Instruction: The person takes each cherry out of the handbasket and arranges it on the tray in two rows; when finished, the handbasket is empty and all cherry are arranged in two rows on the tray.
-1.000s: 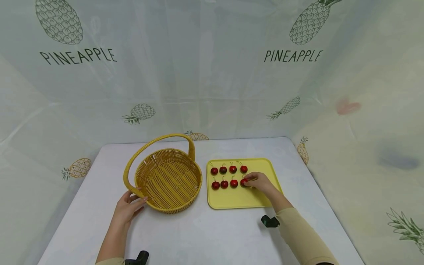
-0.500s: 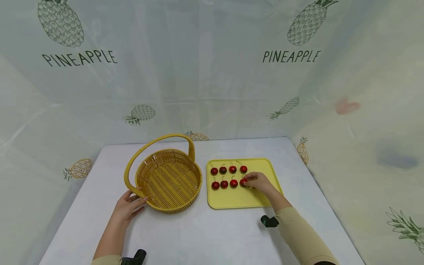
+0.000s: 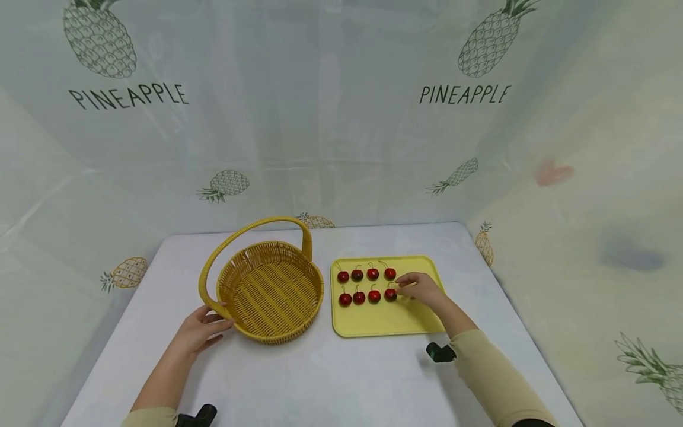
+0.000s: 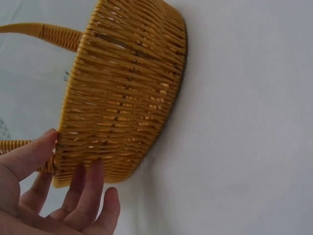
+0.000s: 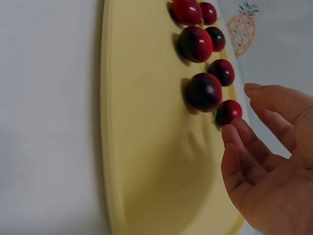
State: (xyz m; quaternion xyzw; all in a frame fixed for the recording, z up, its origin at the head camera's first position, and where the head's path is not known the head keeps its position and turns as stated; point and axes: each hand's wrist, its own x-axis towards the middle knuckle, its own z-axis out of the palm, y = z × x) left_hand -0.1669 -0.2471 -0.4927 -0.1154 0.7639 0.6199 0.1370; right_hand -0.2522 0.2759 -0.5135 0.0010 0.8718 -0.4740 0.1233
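A yellow wicker basket (image 3: 273,290) with a tall arched handle stands on the left of the table. My left hand (image 3: 196,332) holds it where the handle meets the rim; in the left wrist view the thumb lies at the rim and other fingers lie along the woven outer wall (image 4: 117,98). To the right, a yellow tray (image 3: 373,323) carries several red cherries with stems, set out in two rows. Beside the front row's rightmost cherry (image 3: 391,295) is my right hand (image 3: 423,289), its fingers loosely bent and apart, with nothing between them.
A white table (image 3: 315,379) bears the basket and tray, with a gap between the two. A pale curtain (image 3: 341,118) printed with pineapples hangs behind and around the table.
My right hand has let go of the front row's rightmost cherry and drawn slightly up and right, fingers spreading. That cherry stays on the tray. The left hand keeps its place at the basket.
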